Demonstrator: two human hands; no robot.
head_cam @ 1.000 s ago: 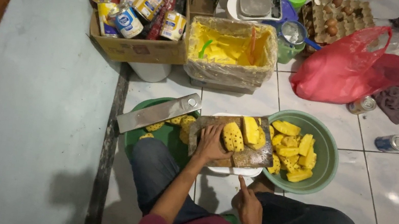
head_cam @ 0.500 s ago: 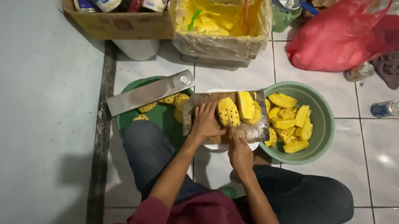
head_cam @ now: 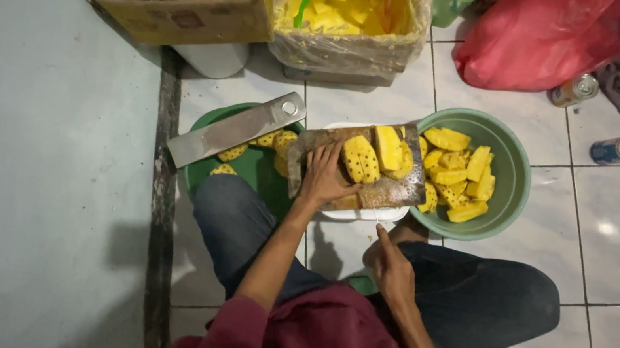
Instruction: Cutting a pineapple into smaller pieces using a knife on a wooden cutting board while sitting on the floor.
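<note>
Pressing open on speckled yellow pineapple (head_cam: 360,159) (peeled), left hand (head_cam: 320,179); right hand (head_cam: 391,266) seemingly grips a knife (head_cam: 377,219).

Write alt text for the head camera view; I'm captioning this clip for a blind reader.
A person sitting on a tiled floor presses the left hand on a peeled pineapple piece on a cutting board, while the right hand holds a thin knife. A green bowl of cut pineapple sits right of the board, a green basin left.
</note>
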